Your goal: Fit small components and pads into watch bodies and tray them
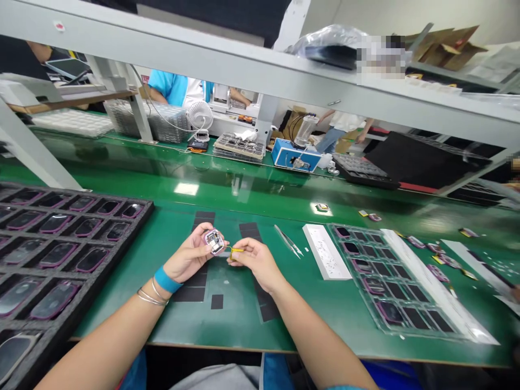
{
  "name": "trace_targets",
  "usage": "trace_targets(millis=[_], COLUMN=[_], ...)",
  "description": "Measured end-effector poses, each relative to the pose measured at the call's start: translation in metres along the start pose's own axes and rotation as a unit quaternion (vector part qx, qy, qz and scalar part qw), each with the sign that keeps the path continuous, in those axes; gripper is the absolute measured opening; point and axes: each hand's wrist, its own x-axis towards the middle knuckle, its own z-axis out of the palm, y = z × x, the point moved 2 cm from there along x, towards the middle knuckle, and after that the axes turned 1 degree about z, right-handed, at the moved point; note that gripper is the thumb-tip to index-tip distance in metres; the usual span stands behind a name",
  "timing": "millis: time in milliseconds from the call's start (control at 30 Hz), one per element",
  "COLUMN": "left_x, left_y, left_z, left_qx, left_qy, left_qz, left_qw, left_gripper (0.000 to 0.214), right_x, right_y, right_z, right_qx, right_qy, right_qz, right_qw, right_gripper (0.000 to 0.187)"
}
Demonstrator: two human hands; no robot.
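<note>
My left hand (190,258) grips a small purple-rimmed device shell (214,241), its open back with silver parts facing up. My right hand (252,261) pinches a thin yellow strip (236,251) that reaches to the shell's right edge. Both hands hover close together above the green mat (162,254), over black rectangular pads (202,221). A blue band and metal bangles circle my left wrist.
A black foam tray (60,254) of purple-rimmed shells fills the left. Tweezers (287,240), a white strip (326,252) and a clear tray (390,281) with several shells lie to the right. Loose parts (441,259) are scattered far right. Other people work beyond the conveyor (244,189).
</note>
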Motion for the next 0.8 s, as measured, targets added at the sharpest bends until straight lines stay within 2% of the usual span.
trace_targets(millis=[133,233,367,467,533,600,700,800], left_x=[0.001,0.0,0.0,0.0,0.0,0.0,0.0,0.002], left_y=[-0.004,-0.009,-0.014,-0.015,-0.017,-0.019,-0.024,-0.028], left_z=[0.001,0.003,0.004,0.003,0.004,0.005,0.008,0.009], left_qx=[0.004,0.008,0.01,0.022,0.038,0.047,0.051,0.072], left_qy=[0.003,-0.001,-0.02,-0.017,-0.009,-0.009,-0.011,0.007], left_qz=[-0.044,-0.079,-0.116,-0.142,-0.166,-0.191,-0.21,-0.215], left_qw=[0.999,0.997,0.993,0.99,0.985,0.98,0.976,0.974], left_gripper=[0.041,0.043,0.044,0.039,0.036,0.036,0.038,0.033], right_x=[-0.004,-0.007,-0.009,-0.008,-0.007,-0.009,-0.012,-0.011], right_y=[-0.014,-0.019,-0.022,-0.02,-0.018,-0.018,-0.018,-0.014], right_z=[-0.003,-0.003,-0.005,-0.005,-0.005,-0.004,0.001,0.003], right_qx=[0.018,0.034,0.05,0.012,-0.054,-0.166,-0.319,-0.374], right_qy=[0.032,0.022,-0.019,-0.053,-0.027,0.017,0.039,0.043], right_qz=[-0.063,-0.051,-0.029,-0.048,-0.084,-0.145,-0.232,-0.263], right_qw=[0.997,0.998,0.998,0.997,0.995,0.975,0.918,0.889], right_gripper=[0.029,0.021,0.025,0.029,0.024,0.015,0.014,0.017])
